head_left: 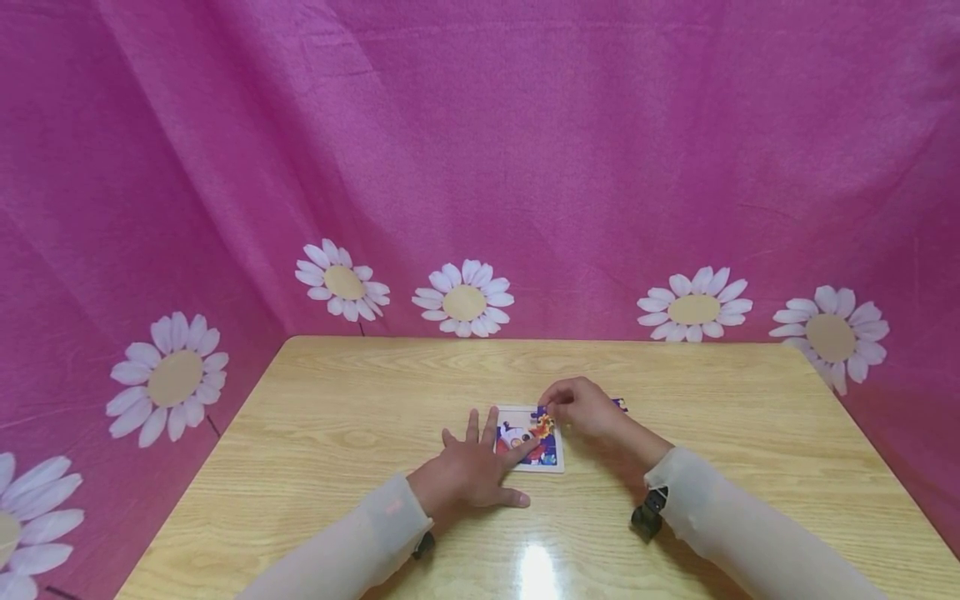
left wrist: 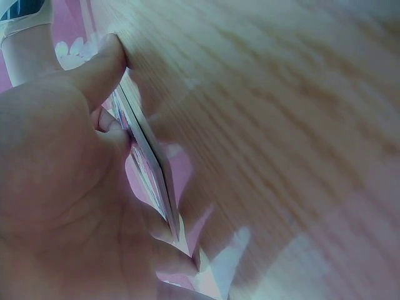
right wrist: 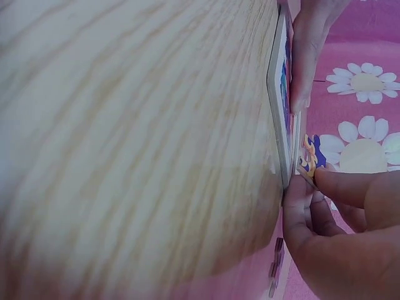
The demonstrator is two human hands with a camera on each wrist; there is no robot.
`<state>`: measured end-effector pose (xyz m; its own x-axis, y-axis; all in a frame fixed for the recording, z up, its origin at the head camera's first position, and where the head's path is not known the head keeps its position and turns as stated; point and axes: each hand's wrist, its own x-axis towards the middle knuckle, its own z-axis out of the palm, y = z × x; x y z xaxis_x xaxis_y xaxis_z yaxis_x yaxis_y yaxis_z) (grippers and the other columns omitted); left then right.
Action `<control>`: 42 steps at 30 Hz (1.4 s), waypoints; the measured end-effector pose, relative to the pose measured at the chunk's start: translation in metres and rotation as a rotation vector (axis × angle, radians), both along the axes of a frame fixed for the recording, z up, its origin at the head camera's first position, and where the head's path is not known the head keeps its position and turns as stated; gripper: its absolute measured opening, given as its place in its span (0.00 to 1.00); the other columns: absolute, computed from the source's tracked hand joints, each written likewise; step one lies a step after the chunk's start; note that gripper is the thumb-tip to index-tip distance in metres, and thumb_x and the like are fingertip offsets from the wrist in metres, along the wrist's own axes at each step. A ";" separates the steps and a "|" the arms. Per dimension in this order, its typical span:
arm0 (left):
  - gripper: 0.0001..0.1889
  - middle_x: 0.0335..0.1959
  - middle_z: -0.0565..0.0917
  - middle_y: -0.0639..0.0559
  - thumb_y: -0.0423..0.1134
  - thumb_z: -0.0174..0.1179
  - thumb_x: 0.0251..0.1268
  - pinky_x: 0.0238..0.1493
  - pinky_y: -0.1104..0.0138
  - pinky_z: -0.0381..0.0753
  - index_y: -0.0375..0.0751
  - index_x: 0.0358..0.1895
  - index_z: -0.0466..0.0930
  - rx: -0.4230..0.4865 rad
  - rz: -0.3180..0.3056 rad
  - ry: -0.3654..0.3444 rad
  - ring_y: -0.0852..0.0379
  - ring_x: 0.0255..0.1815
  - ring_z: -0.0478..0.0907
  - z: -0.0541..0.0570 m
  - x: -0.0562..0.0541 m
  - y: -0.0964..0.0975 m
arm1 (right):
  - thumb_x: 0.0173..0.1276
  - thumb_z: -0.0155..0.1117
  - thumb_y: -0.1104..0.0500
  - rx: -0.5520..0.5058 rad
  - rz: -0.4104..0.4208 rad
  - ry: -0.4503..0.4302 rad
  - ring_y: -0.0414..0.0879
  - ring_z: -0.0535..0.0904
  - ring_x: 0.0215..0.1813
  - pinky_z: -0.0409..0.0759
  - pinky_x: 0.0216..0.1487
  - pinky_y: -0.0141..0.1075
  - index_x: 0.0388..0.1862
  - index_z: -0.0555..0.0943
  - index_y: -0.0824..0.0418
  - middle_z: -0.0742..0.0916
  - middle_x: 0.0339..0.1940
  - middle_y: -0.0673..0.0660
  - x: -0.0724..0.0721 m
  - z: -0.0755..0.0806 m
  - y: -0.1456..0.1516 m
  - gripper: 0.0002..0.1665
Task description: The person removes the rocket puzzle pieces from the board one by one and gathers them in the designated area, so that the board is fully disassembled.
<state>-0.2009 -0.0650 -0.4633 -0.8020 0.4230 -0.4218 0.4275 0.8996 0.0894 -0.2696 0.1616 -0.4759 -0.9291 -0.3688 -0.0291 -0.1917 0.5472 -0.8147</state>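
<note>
A small jigsaw puzzle in a pale frame (head_left: pixel 559 464) lies flat on the table, its picture purple, red and orange. Bare backing shows in its upper part. My left hand (head_left: pixel 471 472) spreads straight fingers over the puzzle's left side, the index finger reaching across the picture. In the left wrist view the board's edge (left wrist: pixel 164 178) runs just beyond the thumb and palm. At the upper right corner, my right hand (head_left: pixel 588 408) pinches a purple and orange puzzle piece (right wrist: pixel 317 152) between thumb and fingers. The right wrist view shows that piece tilted above the frame.
Another puzzle piece (head_left: pixel 620 404) lies on the table just behind the right hand, partly hidden by it. The wooden table (head_left: pixel 360 417) has a pink cloth (head_left: pixel 525 167) with white daisies hanging behind and beside it. Both forearms wear light sleeves (head_left: pixel 720 500).
</note>
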 end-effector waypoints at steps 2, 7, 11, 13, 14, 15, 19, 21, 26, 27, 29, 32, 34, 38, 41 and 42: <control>0.45 0.86 0.40 0.38 0.80 0.54 0.58 0.66 0.22 0.54 0.88 0.79 0.45 0.004 0.004 -0.004 0.25 0.83 0.37 -0.001 0.000 0.000 | 0.72 0.63 0.69 -0.005 0.003 -0.001 0.46 0.80 0.41 0.78 0.44 0.39 0.43 0.88 0.64 0.89 0.38 0.56 0.000 0.000 0.000 0.08; 0.45 0.86 0.40 0.37 0.80 0.53 0.58 0.66 0.22 0.53 0.89 0.79 0.44 0.001 0.007 -0.006 0.25 0.83 0.37 -0.001 0.000 0.000 | 0.70 0.63 0.71 -0.007 0.013 0.020 0.46 0.81 0.38 0.79 0.42 0.38 0.43 0.88 0.67 0.89 0.36 0.58 0.001 0.000 0.002 0.08; 0.46 0.86 0.40 0.38 0.81 0.53 0.58 0.66 0.22 0.53 0.88 0.79 0.44 -0.007 0.005 -0.003 0.26 0.83 0.36 -0.001 0.001 0.001 | 0.70 0.62 0.72 -0.008 0.012 0.033 0.46 0.81 0.38 0.79 0.41 0.38 0.43 0.88 0.67 0.89 0.36 0.58 0.003 0.002 0.006 0.09; 0.46 0.86 0.40 0.38 0.81 0.53 0.58 0.66 0.22 0.53 0.88 0.79 0.44 -0.009 0.006 -0.003 0.26 0.83 0.36 -0.001 0.001 0.001 | 0.70 0.61 0.72 -0.010 0.011 0.038 0.46 0.81 0.38 0.80 0.40 0.37 0.43 0.88 0.67 0.89 0.38 0.59 0.004 0.003 0.009 0.10; 0.46 0.86 0.40 0.38 0.80 0.53 0.58 0.66 0.22 0.53 0.88 0.79 0.44 -0.010 0.006 -0.003 0.26 0.83 0.36 0.000 0.001 0.001 | 0.71 0.61 0.72 -0.015 0.010 0.035 0.46 0.80 0.38 0.80 0.39 0.37 0.44 0.88 0.67 0.89 0.38 0.59 0.004 0.003 0.010 0.10; 0.46 0.86 0.40 0.38 0.80 0.53 0.58 0.66 0.22 0.53 0.88 0.79 0.44 -0.011 0.007 -0.004 0.26 0.83 0.36 0.000 0.001 0.001 | 0.71 0.61 0.72 -0.017 0.008 0.036 0.46 0.80 0.37 0.80 0.38 0.37 0.44 0.88 0.67 0.90 0.39 0.59 0.004 0.002 0.012 0.10; 0.46 0.86 0.39 0.38 0.80 0.53 0.58 0.67 0.22 0.52 0.88 0.79 0.43 -0.008 0.008 -0.010 0.27 0.83 0.35 0.000 0.001 0.001 | 0.70 0.61 0.73 -0.032 0.007 0.041 0.45 0.79 0.35 0.79 0.34 0.35 0.44 0.88 0.68 0.89 0.39 0.60 0.003 0.001 0.018 0.10; 0.46 0.86 0.39 0.38 0.80 0.54 0.58 0.67 0.22 0.52 0.88 0.79 0.43 -0.007 0.008 -0.011 0.26 0.83 0.35 -0.001 0.000 0.001 | 0.70 0.61 0.73 -0.035 0.002 0.047 0.45 0.78 0.34 0.79 0.34 0.35 0.44 0.88 0.68 0.89 0.39 0.60 0.002 0.001 0.021 0.10; 0.46 0.86 0.39 0.39 0.80 0.53 0.57 0.67 0.22 0.52 0.88 0.79 0.43 -0.005 0.008 -0.007 0.26 0.83 0.36 -0.003 0.000 0.000 | 0.71 0.61 0.72 -0.034 -0.010 0.049 0.46 0.79 0.36 0.79 0.36 0.36 0.45 0.88 0.68 0.90 0.40 0.61 0.004 0.003 0.026 0.10; 0.46 0.86 0.39 0.39 0.80 0.54 0.57 0.67 0.22 0.52 0.88 0.79 0.43 -0.004 0.008 -0.006 0.26 0.83 0.36 -0.003 0.000 0.000 | 0.71 0.61 0.72 -0.034 -0.015 0.045 0.47 0.80 0.37 0.79 0.38 0.37 0.45 0.88 0.68 0.90 0.41 0.61 0.004 0.004 0.027 0.10; 0.46 0.86 0.40 0.39 0.80 0.54 0.57 0.67 0.22 0.53 0.89 0.79 0.44 0.000 0.008 -0.005 0.27 0.83 0.36 -0.003 0.000 0.000 | 0.72 0.61 0.72 -0.029 -0.026 0.042 0.47 0.80 0.40 0.79 0.40 0.37 0.46 0.88 0.68 0.90 0.42 0.61 0.005 0.004 0.028 0.10; 0.46 0.86 0.41 0.39 0.79 0.55 0.58 0.67 0.22 0.53 0.89 0.79 0.44 0.006 0.008 -0.007 0.27 0.83 0.36 -0.003 0.000 0.000 | 0.72 0.61 0.71 -0.021 -0.028 0.050 0.48 0.81 0.44 0.79 0.43 0.38 0.46 0.88 0.67 0.90 0.44 0.61 0.005 0.004 0.032 0.11; 0.46 0.86 0.41 0.39 0.79 0.55 0.58 0.67 0.22 0.53 0.89 0.79 0.44 0.005 0.009 -0.008 0.27 0.83 0.36 -0.004 0.000 0.000 | 0.72 0.61 0.71 -0.011 -0.030 0.059 0.49 0.82 0.46 0.80 0.45 0.39 0.46 0.89 0.66 0.90 0.45 0.61 0.005 0.004 0.035 0.11; 0.45 0.86 0.40 0.39 0.79 0.54 0.58 0.67 0.22 0.52 0.88 0.79 0.44 0.004 0.010 -0.007 0.27 0.83 0.35 -0.004 0.000 0.000 | 0.72 0.61 0.70 0.006 -0.043 0.058 0.51 0.83 0.49 0.79 0.49 0.41 0.46 0.89 0.65 0.90 0.46 0.60 0.006 0.005 0.041 0.11; 0.45 0.86 0.40 0.39 0.80 0.54 0.58 0.67 0.22 0.52 0.88 0.79 0.44 0.004 0.007 -0.003 0.27 0.83 0.35 -0.005 0.000 0.000 | 0.72 0.62 0.71 0.010 -0.050 0.066 0.51 0.83 0.50 0.79 0.50 0.41 0.46 0.89 0.66 0.90 0.46 0.61 0.007 0.006 0.045 0.11; 0.45 0.86 0.40 0.39 0.80 0.54 0.58 0.67 0.22 0.52 0.88 0.79 0.44 0.004 0.007 -0.002 0.27 0.83 0.35 -0.005 -0.001 0.000 | 0.72 0.62 0.71 0.009 -0.050 0.074 0.51 0.83 0.49 0.79 0.51 0.41 0.46 0.89 0.66 0.90 0.46 0.61 0.007 0.007 0.046 0.11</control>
